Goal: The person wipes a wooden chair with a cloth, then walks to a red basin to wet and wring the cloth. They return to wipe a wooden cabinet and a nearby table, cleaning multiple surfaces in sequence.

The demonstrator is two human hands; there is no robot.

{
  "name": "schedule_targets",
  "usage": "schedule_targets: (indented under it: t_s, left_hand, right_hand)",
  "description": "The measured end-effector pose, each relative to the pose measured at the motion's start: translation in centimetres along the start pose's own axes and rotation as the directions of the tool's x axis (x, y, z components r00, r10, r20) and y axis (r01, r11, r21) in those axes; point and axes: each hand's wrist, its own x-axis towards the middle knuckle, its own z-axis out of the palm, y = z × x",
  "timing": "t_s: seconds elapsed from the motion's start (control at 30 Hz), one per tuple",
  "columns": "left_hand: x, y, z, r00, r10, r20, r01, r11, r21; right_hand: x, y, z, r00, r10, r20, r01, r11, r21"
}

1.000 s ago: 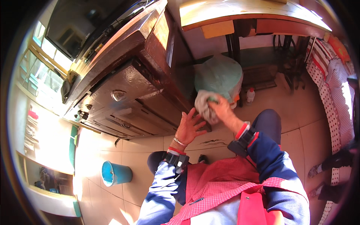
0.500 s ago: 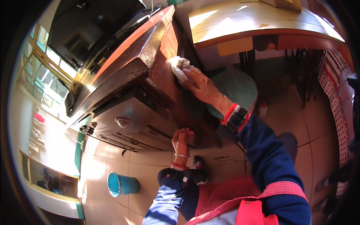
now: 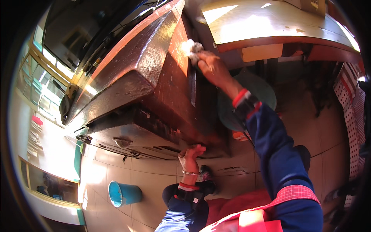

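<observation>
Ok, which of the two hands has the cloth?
The right hand: it holds the crumpled whitish cloth at the sunlit side of the brown wooden cabinet. The left hand, lower in the picture, shows no cloth.

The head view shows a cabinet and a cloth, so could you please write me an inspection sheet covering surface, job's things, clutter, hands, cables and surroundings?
Surface: dark brown cabinet, glossy, with a sunlit patch on its side.
Job's things: pale cloth, bunched up at the cabinet's sunlit side.
Clutter: blue bucket on the tiled floor; round green-topped container, partly hidden by the right arm.
Hands: right hand holds the cloth; left hand is by the cabinet's lower edge, contact unclear.
Cables: thin cable near the dark screen; its ends cannot be traced.
Surroundings: sunlit wooden table at the upper right.
</observation>
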Motion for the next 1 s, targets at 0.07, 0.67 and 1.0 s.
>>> schedule_targets:
  t_s: [0.07, 0.67, 1.0]
  left_hand:
    - [-0.1, 0.0, 0.2, 1.0, 0.013, -0.015, -0.013, 1.0, 0.017]
    - [-1.2, -0.5, 0.8, 0.995, 0.071, -0.062, -0.072, 0.997, -0.004]
    - [-1.0, -3.7, -0.8, 0.924, 0.382, -0.017, -0.34, 0.84, 0.424]
  right_hand:
    - [-2.9, -3.7, -2.4, 0.992, -0.088, 0.085, 0.086, 0.996, 0.02]
    - [4.5, 7.5, 4.5, 0.994, 0.109, 0.014, -0.109, 0.958, 0.266]
    - [12.8, 18.1, 8.9, 0.986, 0.168, 0.005, -0.148, 0.854, 0.498]
